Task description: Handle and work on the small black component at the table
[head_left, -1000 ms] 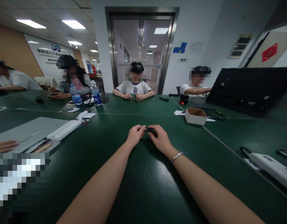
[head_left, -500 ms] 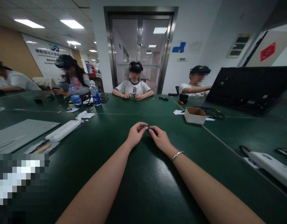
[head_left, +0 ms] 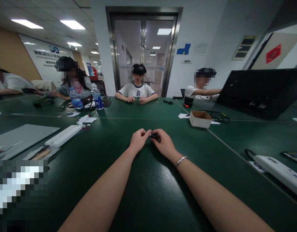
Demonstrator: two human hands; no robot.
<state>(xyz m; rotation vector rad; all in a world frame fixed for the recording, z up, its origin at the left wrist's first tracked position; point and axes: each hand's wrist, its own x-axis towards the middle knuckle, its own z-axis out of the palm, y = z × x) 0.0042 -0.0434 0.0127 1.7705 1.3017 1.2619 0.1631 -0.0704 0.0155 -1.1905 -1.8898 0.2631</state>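
Observation:
A small black object [head_left: 154,136] is held above the green table [head_left: 148,199], too small for me to tell its kind. My right hand [head_left: 164,141] has thumb and fingers closed round it, covering part of it. From the other side my left hand [head_left: 138,141] reaches its left end, thumb and fingertips pinched together there. A silver bracelet [head_left: 181,160] circles my right wrist.
An open cardboard box [head_left: 200,123] stands ahead right, near a large black screen [head_left: 259,93]. White power strips lie right [head_left: 276,170] and left [head_left: 64,135], beside a grey panel [head_left: 24,138]. Bottles [head_left: 97,98] stand ahead left. Several people in headsets sit around.
The black object has turned between my fingers and more of its dark side shows at my right hand. The metallic glint at its left end is gone. The view has shifted slightly.

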